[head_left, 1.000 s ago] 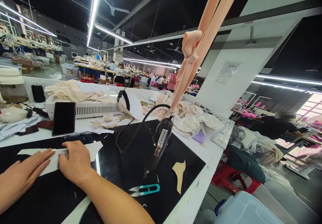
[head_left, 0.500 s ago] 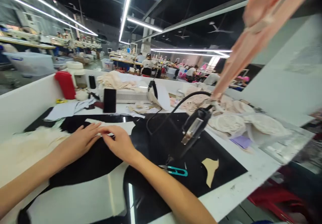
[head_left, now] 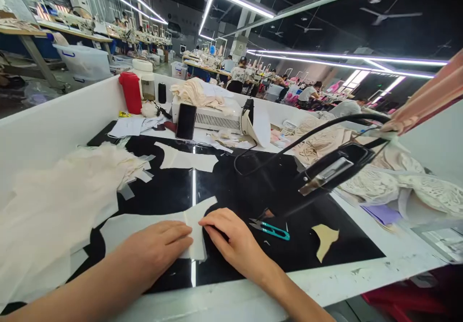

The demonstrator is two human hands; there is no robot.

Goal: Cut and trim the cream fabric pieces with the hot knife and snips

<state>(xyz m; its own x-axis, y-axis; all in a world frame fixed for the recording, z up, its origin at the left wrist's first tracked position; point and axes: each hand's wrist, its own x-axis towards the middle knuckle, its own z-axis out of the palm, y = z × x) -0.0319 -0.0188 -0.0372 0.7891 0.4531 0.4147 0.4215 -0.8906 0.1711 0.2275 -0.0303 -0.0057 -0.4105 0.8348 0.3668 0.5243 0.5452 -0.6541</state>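
White fabric piece (head_left: 159,225) flat, long axis left-right; left hand (head_left: 159,247), right hand (head_left: 231,240) pressing it, fingers extended, gripping nothing.

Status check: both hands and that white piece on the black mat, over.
Left hand and right hand flat, open, pressing the white fabric piece on the black mat. Thread snips lie just right of the right hand. Hanging tool above, apart.
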